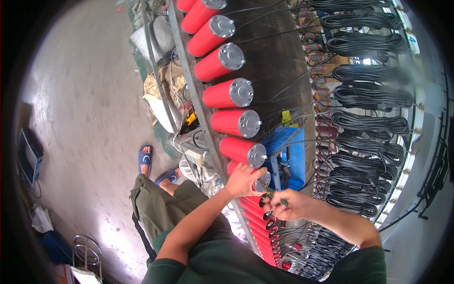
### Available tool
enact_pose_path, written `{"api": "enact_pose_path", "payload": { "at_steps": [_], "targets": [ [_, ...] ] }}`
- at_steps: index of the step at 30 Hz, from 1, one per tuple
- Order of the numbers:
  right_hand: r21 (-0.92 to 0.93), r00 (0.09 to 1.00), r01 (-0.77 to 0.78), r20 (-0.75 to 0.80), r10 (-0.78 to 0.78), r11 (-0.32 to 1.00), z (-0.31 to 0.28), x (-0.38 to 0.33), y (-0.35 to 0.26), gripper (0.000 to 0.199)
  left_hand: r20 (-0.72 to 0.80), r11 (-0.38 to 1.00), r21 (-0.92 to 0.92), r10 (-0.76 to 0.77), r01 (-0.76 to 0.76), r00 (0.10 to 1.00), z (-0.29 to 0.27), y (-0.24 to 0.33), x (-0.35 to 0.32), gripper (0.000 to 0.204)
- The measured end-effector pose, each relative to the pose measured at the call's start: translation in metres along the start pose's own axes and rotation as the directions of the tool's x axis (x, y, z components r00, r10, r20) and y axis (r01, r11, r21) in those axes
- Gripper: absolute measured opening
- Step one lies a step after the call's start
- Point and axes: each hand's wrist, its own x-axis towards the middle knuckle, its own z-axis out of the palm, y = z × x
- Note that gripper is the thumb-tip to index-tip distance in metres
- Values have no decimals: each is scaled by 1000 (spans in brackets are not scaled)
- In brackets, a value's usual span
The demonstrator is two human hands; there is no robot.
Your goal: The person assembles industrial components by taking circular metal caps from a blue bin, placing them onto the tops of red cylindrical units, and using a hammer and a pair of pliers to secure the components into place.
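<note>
A long row of red cylinders (228, 123) with silver end caps lies along the bench, caps toward its middle. My left hand (245, 181) is closed around the cap end of one cylinder, hiding most of its red body. That cylinder's silver cap (265, 180) shows just past my fingers. In my right hand (292, 204), closed, is a screwdriver (270, 191) with a green handle. Its front end points at the cap beside my left fingers; whether the tip touches a screw is too small to tell.
Behind my hands a blue bin (294, 158) holds tools. Coiled black cables (369, 123) hang in a row along the far side, with thin leads running across the dark bench top (272, 71). A metal rail (208, 123) edges the bench. Bags (163, 92) lie below it.
</note>
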Motion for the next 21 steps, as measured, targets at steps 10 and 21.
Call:
{"api": "enact_pose_path", "payload": {
  "at_steps": [10,21],
  "targets": [
    [-244,826,542,-19,-563,804,-107,-16,72,39,11,996,-75,44,-43,999,-7,9,14,89],
    [-606,-238,795,-331,-913,13,-299,79,123,62,74,938,-219,-260,270,963,-4,39,11,46]
  ]
}}
